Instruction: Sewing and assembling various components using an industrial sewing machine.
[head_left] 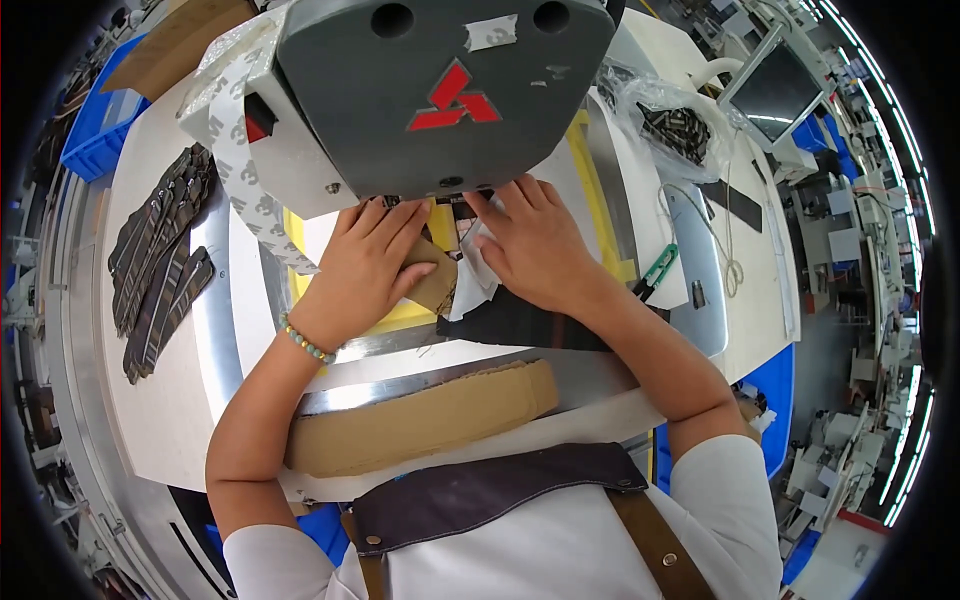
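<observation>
While fingers (405, 236) touch cardboard (433, 290), a red emblem (451, 86) marks the machine (450, 152).

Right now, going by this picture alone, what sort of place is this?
Probably a factory workshop: a big grey machine head over the worktable, piled dark strips at left, a clear plastic bag of small dark pieces at right.

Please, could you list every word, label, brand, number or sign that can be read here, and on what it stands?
Red three-diamond emblem, on the dark grey machine cover: no words in it.
Repeated grey print, on the white tape strip at the left: I do not copy it.
Faint marks, on the small white tape piece: too blurred.
Background signs: too small to read.
</observation>
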